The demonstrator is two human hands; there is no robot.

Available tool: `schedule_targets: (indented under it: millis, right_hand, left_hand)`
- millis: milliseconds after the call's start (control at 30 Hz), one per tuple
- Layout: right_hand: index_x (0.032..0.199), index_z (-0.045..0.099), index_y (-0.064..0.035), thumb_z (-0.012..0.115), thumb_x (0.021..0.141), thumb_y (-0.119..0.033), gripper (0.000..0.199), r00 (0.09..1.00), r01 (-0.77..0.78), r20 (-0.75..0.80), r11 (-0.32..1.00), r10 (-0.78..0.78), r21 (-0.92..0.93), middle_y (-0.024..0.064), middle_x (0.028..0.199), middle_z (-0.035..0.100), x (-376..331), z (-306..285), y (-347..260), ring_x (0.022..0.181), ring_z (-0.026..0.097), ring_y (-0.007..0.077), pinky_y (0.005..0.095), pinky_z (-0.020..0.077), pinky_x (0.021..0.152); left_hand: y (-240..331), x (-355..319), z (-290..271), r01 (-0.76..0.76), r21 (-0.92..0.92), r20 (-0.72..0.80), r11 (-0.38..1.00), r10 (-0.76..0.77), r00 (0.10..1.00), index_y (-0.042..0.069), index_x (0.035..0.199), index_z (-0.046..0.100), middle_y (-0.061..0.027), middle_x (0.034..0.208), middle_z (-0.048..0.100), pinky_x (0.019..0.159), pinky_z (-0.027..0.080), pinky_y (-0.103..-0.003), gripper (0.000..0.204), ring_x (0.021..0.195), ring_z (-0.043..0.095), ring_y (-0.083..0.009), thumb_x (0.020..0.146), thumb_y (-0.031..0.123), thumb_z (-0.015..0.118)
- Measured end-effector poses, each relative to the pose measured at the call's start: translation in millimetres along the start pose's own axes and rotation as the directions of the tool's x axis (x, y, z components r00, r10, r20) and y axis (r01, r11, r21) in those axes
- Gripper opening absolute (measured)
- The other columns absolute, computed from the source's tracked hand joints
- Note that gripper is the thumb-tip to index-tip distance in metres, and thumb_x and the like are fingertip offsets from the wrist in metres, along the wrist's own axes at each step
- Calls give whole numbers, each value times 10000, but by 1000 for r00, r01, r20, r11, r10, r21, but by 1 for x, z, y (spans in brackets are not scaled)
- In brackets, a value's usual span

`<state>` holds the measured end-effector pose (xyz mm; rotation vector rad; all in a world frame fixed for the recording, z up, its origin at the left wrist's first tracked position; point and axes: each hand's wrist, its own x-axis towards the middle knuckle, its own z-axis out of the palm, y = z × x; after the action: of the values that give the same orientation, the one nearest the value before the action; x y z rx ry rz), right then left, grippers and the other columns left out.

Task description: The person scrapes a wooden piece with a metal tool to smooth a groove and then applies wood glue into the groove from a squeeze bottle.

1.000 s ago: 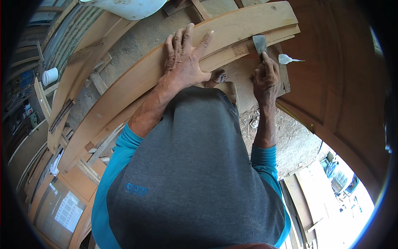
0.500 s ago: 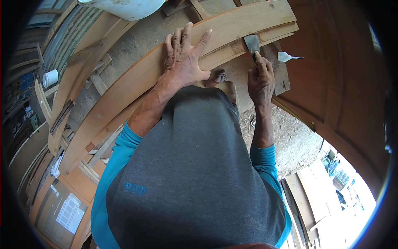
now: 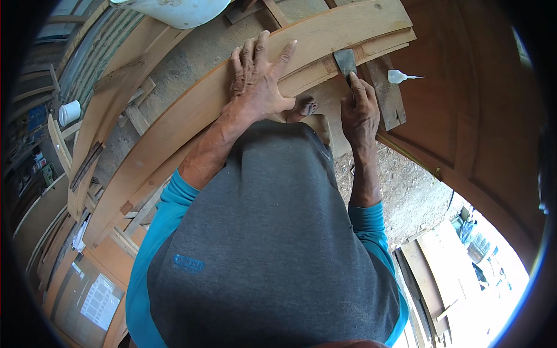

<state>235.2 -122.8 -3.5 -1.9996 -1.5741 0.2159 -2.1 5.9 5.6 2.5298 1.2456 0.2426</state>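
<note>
A long wooden board (image 3: 325, 29), bent by the lens, lies across in front of me. My left hand (image 3: 258, 75) rests on it, open, fingers spread and palm down. In my right hand (image 3: 361, 107) is a putty knife (image 3: 344, 60) with a wide grey blade, its handle wrapped by the fingers. The blade meets the near edge of the board, where a narrower wooden strip (image 3: 313, 76) runs alongside. A darker brown patch shows on that strip beside the blade.
To the right, a small white squeeze bottle (image 3: 397, 76) with a thin nozzle lies by a large brown panelled door (image 3: 464, 116). A white bucket (image 3: 180, 13) stands at the far side, a white cup (image 3: 70, 111) at left. My foot (image 3: 304, 107) shows below the strip.
My right hand has shifted slightly left along the board's near edge with the putty knife. My left hand keeps its place on the board.
</note>
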Motion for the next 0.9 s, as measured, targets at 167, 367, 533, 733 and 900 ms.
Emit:
schedule_targets:
  millis: [167, 367, 533, 733, 900]
  right_hand:
    - [1451, 712, -79, 677, 994, 12, 467, 1000, -8, 9, 1000, 8, -17, 178, 1300, 728, -3, 3, -5, 1134, 748, 358, 450, 615, 961]
    - [1445, 716, -79, 687, 996, 10, 459, 1000, -14, 2, 1000, 14, -11, 172, 1301, 729, -6, 6, -7, 1086, 760, 346, 436, 625, 913]
    - [1440, 718, -78, 687, 1002, 7, 447, 1000, -13, -2, 1000, 13, -16, 167, 1296, 727, -8, 7, -11, 1039, 765, 326, 422, 629, 886]
    - [1428, 700, -82, 701, 1013, -31, 417, 1000, -3, 1, 1000, 3, 9, 165, 1255, 724, -10, 9, -14, 1114, 737, 366, 458, 624, 925]
    - [1428, 701, -87, 707, 1006, -26, 426, 1000, 6, 0, 1000, -6, -13, 159, 1256, 725, -13, 11, -16, 1110, 738, 363, 457, 627, 916]
  left_hand:
    - [-1, 0, 1, -5, -11, -3, 1000, 5, 1000, 324, 1757, 367, -305, 1726, 254, 1290, 171, -682, 1267, 1560, 277, -511, 616, 451, 904]
    - [0, 0, -1, 4, -7, 13, 1000, -4, 1000, 326, 1757, 365, -304, 1726, 249, 1292, 171, -689, 1264, 1558, 279, -519, 622, 452, 905]
    - [0, 1, -2, 0, -21, 3, 1000, 0, 1000, 333, 1758, 361, -302, 1723, 253, 1295, 170, -693, 1265, 1554, 285, -527, 623, 452, 907]
    - [0, 1, -3, 6, -22, 16, 1000, -6, 1000, 332, 1755, 368, -303, 1721, 256, 1295, 173, -692, 1262, 1560, 279, -520, 620, 452, 906]
    - [0, 0, -3, 5, -23, 7, 1000, -5, 1000, 328, 1751, 379, -307, 1718, 263, 1292, 177, -691, 1250, 1559, 280, -515, 626, 460, 906]
